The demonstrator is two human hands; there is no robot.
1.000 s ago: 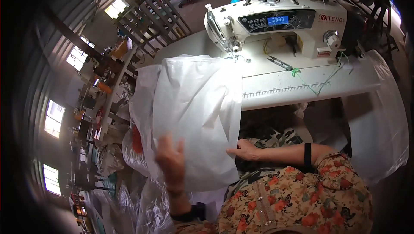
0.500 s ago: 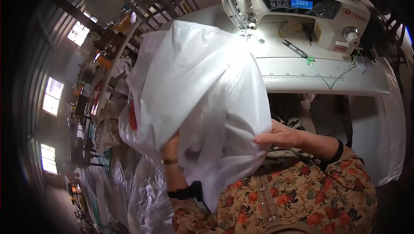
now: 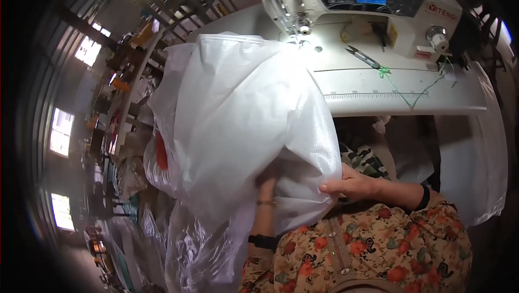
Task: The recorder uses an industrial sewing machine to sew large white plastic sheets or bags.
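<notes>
White woven plastic sacking, semi-translucent, is gripped by the right hand point(image 3: 354, 184) at its lower right fold, fingers curled closed over the edge with the thumb on top. The left hand point(image 3: 266, 180) is pushed up inside or behind the same large white woven plastic bag point(image 3: 243, 114), mostly hidden, so how far it is open cannot be told (only wrist and a thin bracelet show). From both hands the bag rises up and away toward the sewing head; its long axis runs from the lap diagonally up-left to the needle area. The upper edge is seen touching or just beside the presser foot of the white industrial sewing machine point(image 3: 378, 17). The right hand is nearer the machine bed. Small black thread snips point(image 3: 361, 55) and a loose green thread point(image 3: 411, 85) lie on the white machine table point(image 3: 454, 98), well apart from the bag. More clear plastic bags point(image 3: 189, 250) are heaped at lower left.
</notes>
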